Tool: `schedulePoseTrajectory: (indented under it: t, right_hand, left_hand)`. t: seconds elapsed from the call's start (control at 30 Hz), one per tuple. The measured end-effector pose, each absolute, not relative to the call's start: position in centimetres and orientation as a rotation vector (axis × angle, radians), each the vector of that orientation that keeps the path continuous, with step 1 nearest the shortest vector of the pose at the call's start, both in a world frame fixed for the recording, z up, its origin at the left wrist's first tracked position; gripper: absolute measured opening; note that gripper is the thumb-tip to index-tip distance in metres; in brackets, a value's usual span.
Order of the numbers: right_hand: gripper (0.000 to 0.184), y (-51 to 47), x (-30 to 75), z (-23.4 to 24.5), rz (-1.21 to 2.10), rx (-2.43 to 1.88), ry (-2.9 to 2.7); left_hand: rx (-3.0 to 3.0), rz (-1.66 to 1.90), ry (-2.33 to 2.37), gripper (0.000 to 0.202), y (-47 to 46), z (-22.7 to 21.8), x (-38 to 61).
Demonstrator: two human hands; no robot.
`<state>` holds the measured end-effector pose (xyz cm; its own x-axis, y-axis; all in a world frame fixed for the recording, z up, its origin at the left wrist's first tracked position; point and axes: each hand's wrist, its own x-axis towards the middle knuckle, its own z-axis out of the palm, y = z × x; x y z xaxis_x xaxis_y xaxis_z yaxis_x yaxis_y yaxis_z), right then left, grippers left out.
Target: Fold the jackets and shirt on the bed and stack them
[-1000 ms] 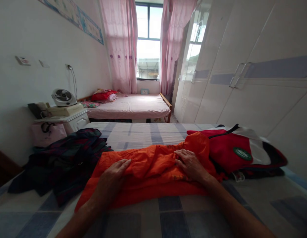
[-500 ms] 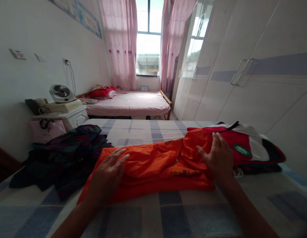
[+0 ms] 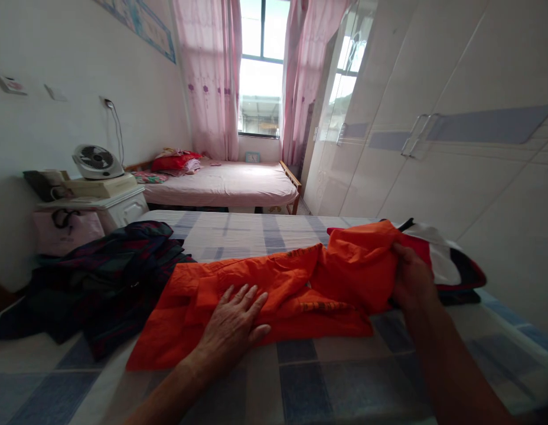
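An orange garment [image 3: 274, 289] lies spread across the checked bed sheet [image 3: 300, 389] in front of me. My left hand [image 3: 232, 327] rests flat on its lower middle, fingers stretched out and apart. My right hand [image 3: 411, 277] is closed on the garment's right end, which is lifted and pulled over a red, white and black jacket [image 3: 451, 265] lying at the right of the bed.
A dark plaid garment [image 3: 101, 283] is heaped on the left of the bed. A white nightstand [image 3: 105, 209] with a small fan [image 3: 94, 160] stands by the left wall. A second bed [image 3: 225, 186] lies beyond, under the window. White wardrobe doors [image 3: 433, 147] line the right side.
My right hand moved rightward and closed on the orange garment's right end, lifting it over the red jacket. My left hand slid right toward the garment's middle and flattened.
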<state>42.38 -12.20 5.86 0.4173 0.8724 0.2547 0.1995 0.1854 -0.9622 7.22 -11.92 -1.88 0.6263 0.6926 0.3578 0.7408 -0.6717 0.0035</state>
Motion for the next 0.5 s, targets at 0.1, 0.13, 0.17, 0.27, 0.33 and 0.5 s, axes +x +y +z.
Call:
schedulePoseTrajectory:
  t: [0.1,0.13,0.17,0.27,0.33,0.5]
  right_hand:
    - [0.045,-12.1,38.4,3.0,0.463,-1.537,-1.488]
    - [0.041,-12.1,37.0,2.0,0.442,-1.571,-1.595]
    - [0.036,-12.2,35.9,1.0,0.430,-1.591,-1.698]
    - [0.029,-12.7,33.8,-0.5,0.327,-1.611,-1.996]
    - [0.030,-13.0,33.4,-0.5,0.232,-1.589,-2.133]
    - [0.032,-13.9,34.3,0.6,0.121,-1.564,-2.171]
  left_hand:
    - [-2.715,-0.527,-1.189,0.051,-11.9,-1.5,7.2]
    - [-2.711,-0.548,-1.198,0.049,-11.9,-1.4,7.3]
    - [-2.699,-0.575,-1.217,0.048,-12.0,-1.1,7.4]
    - [-2.678,-0.674,-1.232,0.044,-12.2,0.1,8.2]
    - [-2.725,-0.725,-1.140,0.043,-12.3,1.2,9.5]
    - [-2.919,-0.830,-0.963,0.051,-11.0,2.3,14.4]
